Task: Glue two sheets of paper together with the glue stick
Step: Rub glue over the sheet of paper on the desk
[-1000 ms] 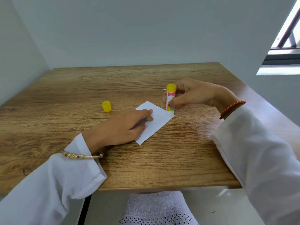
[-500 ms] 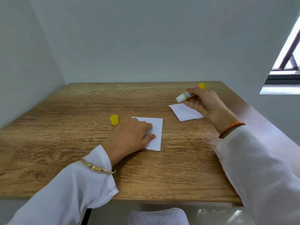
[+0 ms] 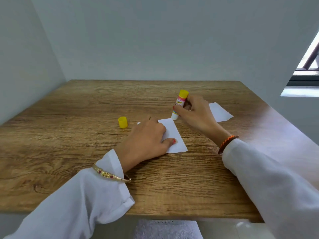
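Note:
A small white sheet of paper (image 3: 174,135) lies on the wooden table (image 3: 69,135). My left hand (image 3: 146,140) rests flat on its left part, fingers pressing it down. My right hand (image 3: 195,112) grips a glue stick (image 3: 179,104) with a yellow base and white body, held nearly upright. Its lower tip touches the far right corner of that sheet. A second white sheet (image 3: 219,112) lies farther right, partly hidden behind my right hand. The yellow cap (image 3: 122,122) of the glue stick stands on the table left of the first sheet.
Grey walls close the table at the back and left. A window (image 3: 309,66) is at the upper right. The table's near edge runs just in front of my sleeves.
My right hand has brought the glue stick from above the second sheet back to the first sheet's far corner and turned it upright. My left hand stays on the first sheet.

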